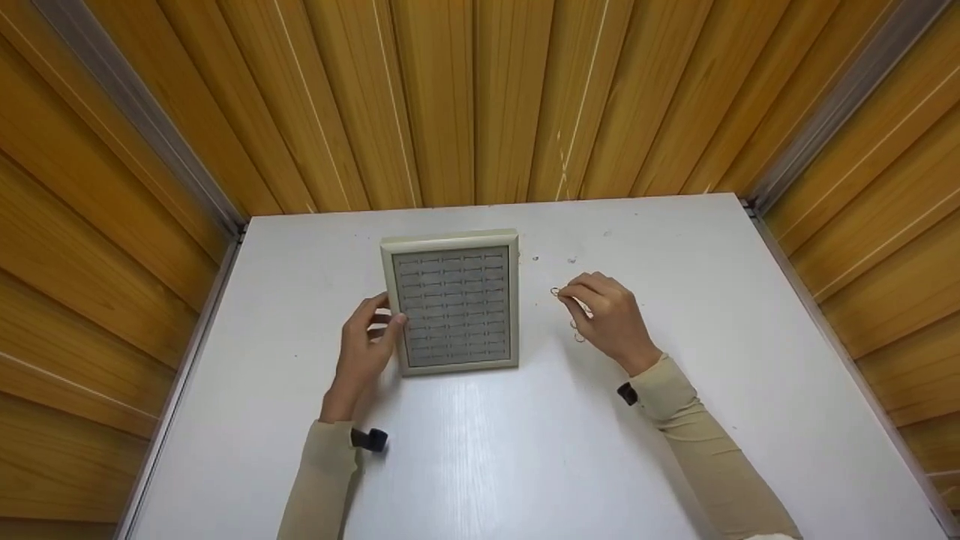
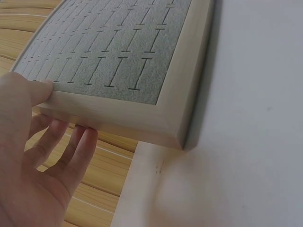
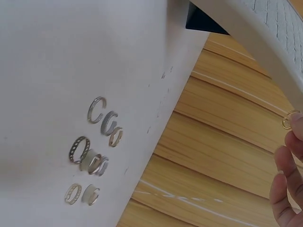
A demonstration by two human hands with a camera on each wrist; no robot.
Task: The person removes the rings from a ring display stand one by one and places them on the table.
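Observation:
A ring display tray [image 1: 514, 315] with a pale frame and grey slotted foam stands tilted up on the white table. My left hand [image 1: 365, 352] grips its left side, thumb over the front of the frame [image 2: 113, 112] and fingers behind. To the right of the tray, my right hand [image 1: 611, 321] pinches a thin gold ring [image 1: 555, 291] between thumb and fingertips. That gold ring [image 3: 285, 124] sticks out past the fingertips in the right wrist view. Several loose rings, silver, gold and dark, lie on the table under the right hand, among them a textured silver ring [image 3: 106, 125].
The white table [image 1: 465, 450] ends at wood-patterned panels [image 1: 442, 105] behind and on both sides. Behind the tray a dark support [image 3: 203, 21] shows in the right wrist view. Small marks dot the tabletop near its far edge.

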